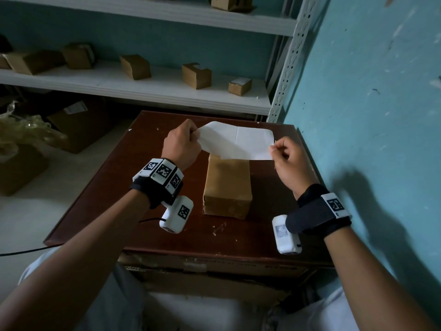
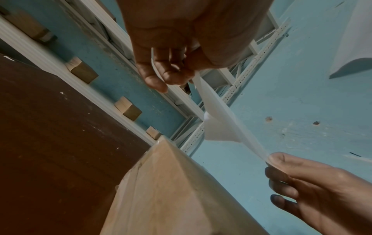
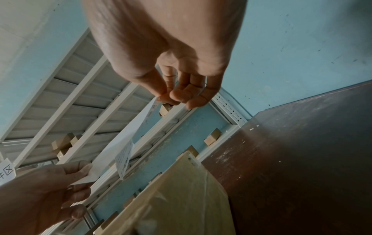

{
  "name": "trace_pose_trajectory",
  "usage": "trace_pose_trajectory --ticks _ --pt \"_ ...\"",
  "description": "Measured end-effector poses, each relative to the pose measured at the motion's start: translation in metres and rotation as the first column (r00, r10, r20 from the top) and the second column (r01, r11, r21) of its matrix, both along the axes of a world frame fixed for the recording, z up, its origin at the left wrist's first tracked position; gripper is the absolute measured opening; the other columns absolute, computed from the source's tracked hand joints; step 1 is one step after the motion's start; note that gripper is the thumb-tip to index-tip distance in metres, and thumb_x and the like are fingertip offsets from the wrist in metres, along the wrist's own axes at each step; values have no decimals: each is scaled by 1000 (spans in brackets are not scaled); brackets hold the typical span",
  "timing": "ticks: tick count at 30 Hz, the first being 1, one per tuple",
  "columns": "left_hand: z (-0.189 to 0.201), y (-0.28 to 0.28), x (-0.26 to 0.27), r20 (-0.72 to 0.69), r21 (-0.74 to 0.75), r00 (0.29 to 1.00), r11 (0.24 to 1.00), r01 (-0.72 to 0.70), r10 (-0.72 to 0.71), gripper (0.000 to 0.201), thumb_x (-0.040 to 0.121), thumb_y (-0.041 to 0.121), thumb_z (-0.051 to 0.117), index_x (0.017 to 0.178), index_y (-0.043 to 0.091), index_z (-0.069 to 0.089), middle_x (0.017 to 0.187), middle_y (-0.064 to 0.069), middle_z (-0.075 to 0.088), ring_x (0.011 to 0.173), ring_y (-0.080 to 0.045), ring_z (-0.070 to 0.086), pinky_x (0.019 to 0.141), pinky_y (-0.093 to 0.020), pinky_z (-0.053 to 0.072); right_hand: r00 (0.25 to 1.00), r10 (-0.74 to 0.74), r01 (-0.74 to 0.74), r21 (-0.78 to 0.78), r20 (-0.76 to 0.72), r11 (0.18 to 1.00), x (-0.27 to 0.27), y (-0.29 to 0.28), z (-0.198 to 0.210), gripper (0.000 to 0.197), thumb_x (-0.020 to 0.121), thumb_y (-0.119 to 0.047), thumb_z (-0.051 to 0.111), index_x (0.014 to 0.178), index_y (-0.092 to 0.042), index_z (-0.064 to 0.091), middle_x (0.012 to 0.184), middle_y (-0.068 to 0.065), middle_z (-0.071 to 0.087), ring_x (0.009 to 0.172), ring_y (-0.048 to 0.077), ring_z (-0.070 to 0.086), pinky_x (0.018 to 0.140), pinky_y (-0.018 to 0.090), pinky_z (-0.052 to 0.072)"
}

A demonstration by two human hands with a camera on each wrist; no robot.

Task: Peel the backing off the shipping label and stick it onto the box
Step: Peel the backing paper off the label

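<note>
Left side: cardboard boxes on the floor, small brown boxes on the white shelf at the far side. Left hand is up above the dark brown table, thumb and fingers pinching the left end of the white shipping label sheet; the left wrist view shows the sheet edge caught between thumb and fingertips. Sheet is stretched in the air between both hands, above the far end of the box, not touching it as far as the wrist views show. Two layers visibly split apart toward the left end, one flap hanging down; can't tell which is label and which is backing. Printed side faces down. Box lies mid-table, long axis running near to far, top bare. Right hand pinches the sheet's right corner between thumb and index, other fingers curled. Teal wall on the right.
</note>
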State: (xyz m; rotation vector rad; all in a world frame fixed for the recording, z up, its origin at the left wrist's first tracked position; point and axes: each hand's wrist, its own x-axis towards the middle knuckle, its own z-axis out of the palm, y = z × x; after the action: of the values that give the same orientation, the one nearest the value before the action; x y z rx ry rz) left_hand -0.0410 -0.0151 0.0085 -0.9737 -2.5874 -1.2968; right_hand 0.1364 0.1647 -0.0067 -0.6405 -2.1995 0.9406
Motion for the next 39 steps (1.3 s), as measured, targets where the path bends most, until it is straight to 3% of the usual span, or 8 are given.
trace_pose_trajectory --ticks 18,39 --pt "-4 -1 -4 7 25 1000 999 25 -25 14 90 6 41 91 11 55 95 -8 60 84 -24 57 65 -29 39 1000 -4 4 -14 -4 1000 -1 4 -4 8 98 -23 52 93 -17 55 77 -7 55 70 12 54 68 31 47" --pt "-6 -2 -8 -21 28 999 999 26 -25 14 91 6 42 92 11 55 96 -7 59 81 -23 57 57 -23 37 1000 1 -1 -23 2 1000 1 6 -3 9 98 -22 52 96 -14 56 78 -6 56 69 10 54 68 28 46"
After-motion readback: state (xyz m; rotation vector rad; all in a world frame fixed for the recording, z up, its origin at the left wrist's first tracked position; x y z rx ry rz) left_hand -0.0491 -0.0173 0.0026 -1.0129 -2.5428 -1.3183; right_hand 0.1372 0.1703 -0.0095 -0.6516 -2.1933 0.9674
